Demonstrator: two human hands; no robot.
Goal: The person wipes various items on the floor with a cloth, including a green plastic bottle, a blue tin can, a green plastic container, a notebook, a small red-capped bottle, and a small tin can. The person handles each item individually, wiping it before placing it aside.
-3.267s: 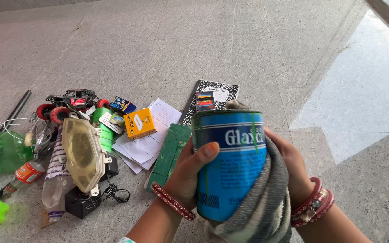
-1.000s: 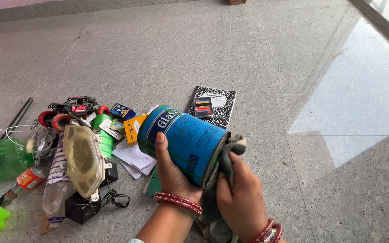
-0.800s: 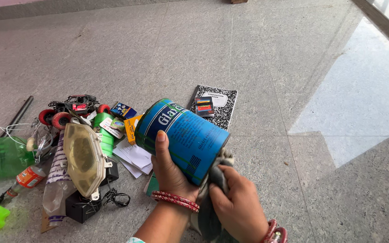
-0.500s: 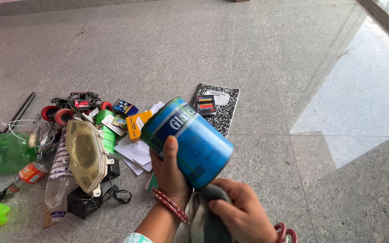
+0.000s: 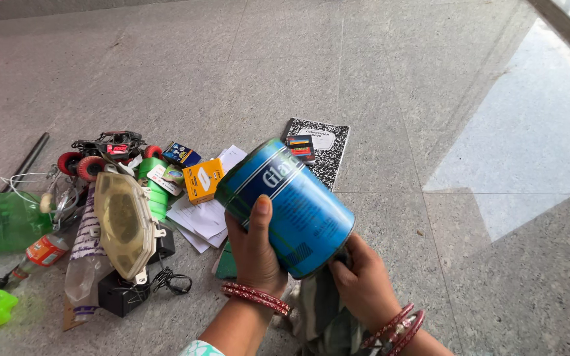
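Big blue cylindrical metal tin [image 5: 288, 207] with a white band and green drip streaks is held tilted in the air over the grey stone floor [image 5: 397, 86], one end pointing up-left, the other down-right. Left hand [image 5: 256, 247] wraps the tin's near side, fingers curled round the wall, thumb pressed flat on the blue label. Right hand [image 5: 363, 280] sits under the lower end, fingers closed on a grey-striped cloth [image 5: 324, 316] bunched against the tin's bottom rim.

Left of the tin, on the floor: small orange-yellow cardboard box [image 5: 204, 180] on white printed sheets [image 5: 209, 214], a small dark blue packet [image 5: 181, 153] beyond it, a green roll with a white tag [image 5: 153, 188]. Behind the tin, a black-and-white speckled notebook [image 5: 328, 148] with a small dark multicoloured card [image 5: 300, 148] on its cover. Far left, a plastic bottle with an orange label [image 5: 37, 254].
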